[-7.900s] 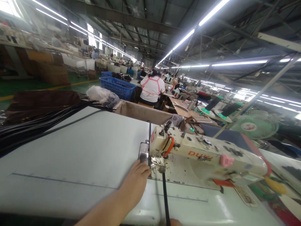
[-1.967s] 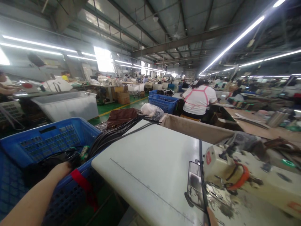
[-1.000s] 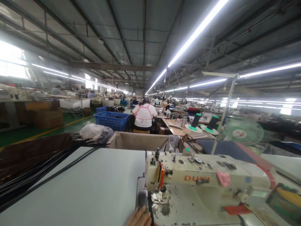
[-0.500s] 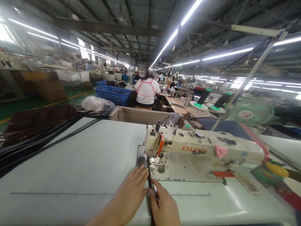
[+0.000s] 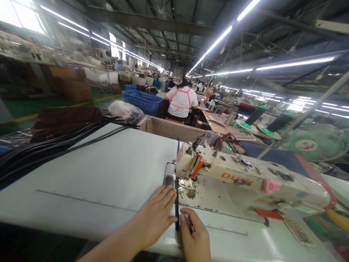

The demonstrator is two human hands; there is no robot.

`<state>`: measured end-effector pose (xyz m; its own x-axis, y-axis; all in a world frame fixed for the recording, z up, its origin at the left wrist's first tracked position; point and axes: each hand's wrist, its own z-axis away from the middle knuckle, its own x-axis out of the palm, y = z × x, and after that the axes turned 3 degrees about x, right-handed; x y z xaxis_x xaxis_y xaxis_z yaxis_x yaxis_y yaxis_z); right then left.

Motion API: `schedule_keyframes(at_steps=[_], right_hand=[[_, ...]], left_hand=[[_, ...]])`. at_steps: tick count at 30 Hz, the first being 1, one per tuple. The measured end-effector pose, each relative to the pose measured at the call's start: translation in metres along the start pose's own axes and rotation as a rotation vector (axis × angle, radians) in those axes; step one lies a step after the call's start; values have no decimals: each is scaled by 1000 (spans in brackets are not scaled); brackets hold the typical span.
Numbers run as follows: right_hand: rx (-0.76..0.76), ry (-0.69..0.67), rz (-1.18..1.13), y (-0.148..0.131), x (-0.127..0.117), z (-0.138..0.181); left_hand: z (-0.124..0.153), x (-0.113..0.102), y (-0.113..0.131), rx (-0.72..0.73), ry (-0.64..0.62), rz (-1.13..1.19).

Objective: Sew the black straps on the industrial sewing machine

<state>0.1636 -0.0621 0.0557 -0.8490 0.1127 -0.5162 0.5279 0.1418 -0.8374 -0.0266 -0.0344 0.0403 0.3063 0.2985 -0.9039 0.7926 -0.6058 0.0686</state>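
A narrow black strap (image 5: 177,209) runs front to back at the needle end of a cream sewing machine (image 5: 229,174). Its near end lies on the pale table just before the front edge. My left hand (image 5: 156,214) lies flat along the strap's left side, fingers stretched towards the machine's metal plate (image 5: 169,179) and thumb at the strap. Right of the strap's near end, my right hand (image 5: 195,234) is curled round a small, dark reddish, shiny tool (image 5: 189,223). Most of that tool is hidden by the fingers, so its kind is unclear.
Many black straps (image 5: 54,149) hang over the table's left side beside brown material (image 5: 68,120). Behind the table stands a fabric-lined bin (image 5: 169,129). Ahead sits a co-worker (image 5: 182,100) near a blue basket (image 5: 144,103). Thread cones (image 5: 253,118) and a green fan (image 5: 313,143) are at right.
The view has turned and shifted, so the machine appears lower and further right. My right hand has come away from the strap, and a small tool now shows in it. My left hand stays flat beside the strap.
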Motion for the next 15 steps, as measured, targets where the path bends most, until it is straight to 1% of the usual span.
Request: schedule_keyframes(at_steps=[4, 8, 15], right_hand=[[-3, 11, 1, 2, 0, 1], [17, 62, -23, 1, 2, 2], [3, 7, -22, 2, 0, 2]], left_hand=[[-1, -2, 1, -7, 2, 21], [-1, -4, 2, -20, 5, 30], [0, -3, 1, -2, -13, 21]])
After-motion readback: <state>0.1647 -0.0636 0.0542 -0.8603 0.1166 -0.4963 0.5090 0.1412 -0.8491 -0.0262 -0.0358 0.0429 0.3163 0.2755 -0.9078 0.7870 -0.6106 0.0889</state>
